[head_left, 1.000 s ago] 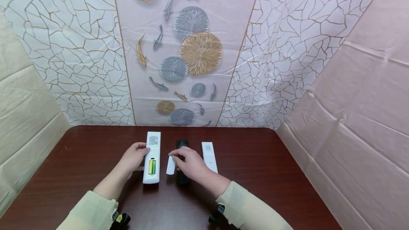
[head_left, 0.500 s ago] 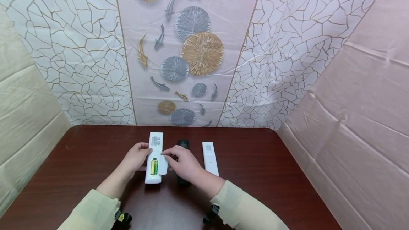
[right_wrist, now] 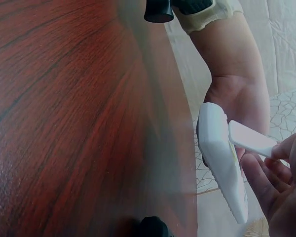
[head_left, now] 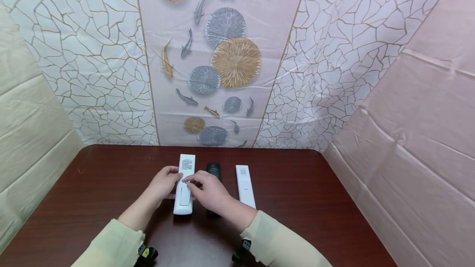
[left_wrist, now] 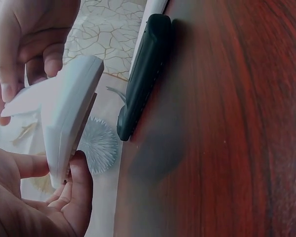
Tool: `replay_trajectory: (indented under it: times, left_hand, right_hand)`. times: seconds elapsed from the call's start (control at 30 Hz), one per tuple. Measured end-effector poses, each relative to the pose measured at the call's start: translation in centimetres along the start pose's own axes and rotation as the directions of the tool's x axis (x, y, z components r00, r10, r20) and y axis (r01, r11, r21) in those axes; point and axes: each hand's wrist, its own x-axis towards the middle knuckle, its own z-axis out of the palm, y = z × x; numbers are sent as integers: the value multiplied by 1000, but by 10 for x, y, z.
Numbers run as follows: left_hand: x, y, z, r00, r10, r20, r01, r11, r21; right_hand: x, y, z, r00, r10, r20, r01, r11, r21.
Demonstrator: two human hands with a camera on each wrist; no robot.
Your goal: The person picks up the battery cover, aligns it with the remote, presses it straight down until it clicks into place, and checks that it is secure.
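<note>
A white remote control is held back side up above the table, its printed label toward the far end. My left hand grips it by the sides, thumb on one edge and fingers around the other. With thumb and fingertips, my right hand pinches one end of its white battery cover. In the right wrist view the cover slants, with its free end at the remote's back and the pinched end raised. The batteries are hidden under the cover.
Right of the held remote lies a black remote, partly behind my right hand. Another white remote lies face down farther right, beside the right forearm. The dark red wooden table ends at a patterned cloth backdrop.
My right hand has moved left with the battery cover, from beside the remote to over its battery compartment, covering the batteries. My left hand has shifted slightly right with the remote.
</note>
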Motion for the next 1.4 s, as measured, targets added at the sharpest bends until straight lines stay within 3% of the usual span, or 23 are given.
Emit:
replay_trajectory:
  times: [0.43,0.93,1.2,1.4]
  left_hand:
    - [-2,4,4,1000,6,-1,-6,1000,14]
    - [-1,1,4,1000,2,6,-2,1000,17]
    - [-2,1,5,1000,-8,4,8,1000,16]
    - [-3,3,7,1000,-3,6,3,1000,1]
  right_hand:
    - [-1,1,1,998,51,38,-53,998,46]
    - [1,5,2,993,109,38,-109,994,-14]
    - [5,8,2,996,86,13,-82,983,-163]
    - [7,12,3,996,84,18,-80,981,-179]
